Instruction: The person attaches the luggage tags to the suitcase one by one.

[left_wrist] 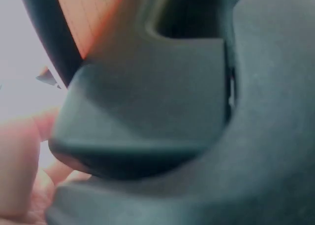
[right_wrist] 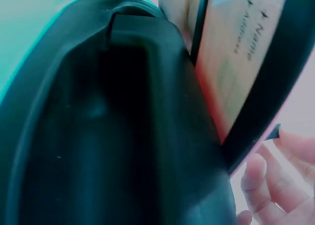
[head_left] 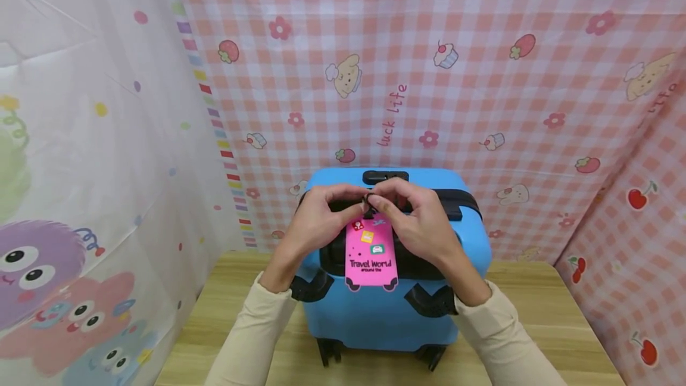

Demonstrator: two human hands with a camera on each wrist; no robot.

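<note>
A pink luggage tag (head_left: 371,255) printed "Travel World" hangs upright in front of the blue suitcase (head_left: 386,323). Thumb and fingers of my left hand (head_left: 320,219) pinch the tag's black strap (head_left: 368,198) from one side. From the other side my right hand (head_left: 426,225) pinches it too, the fingertips of both hands meeting above the tag. The right wrist view catches the tag's back, a card window (right_wrist: 246,43) with "Name" and "Address" lines. Black suitcase handle parts (left_wrist: 142,102) fill much of the left wrist view.
The suitcase stands on a wood-grain table (head_left: 536,308), its black wheels (head_left: 430,357) towards me. A black band (head_left: 455,198) crosses its top. Behind hangs a pink checked cloth (head_left: 418,34), and a white cartoon-print cloth (head_left: 107,136) hangs at the left.
</note>
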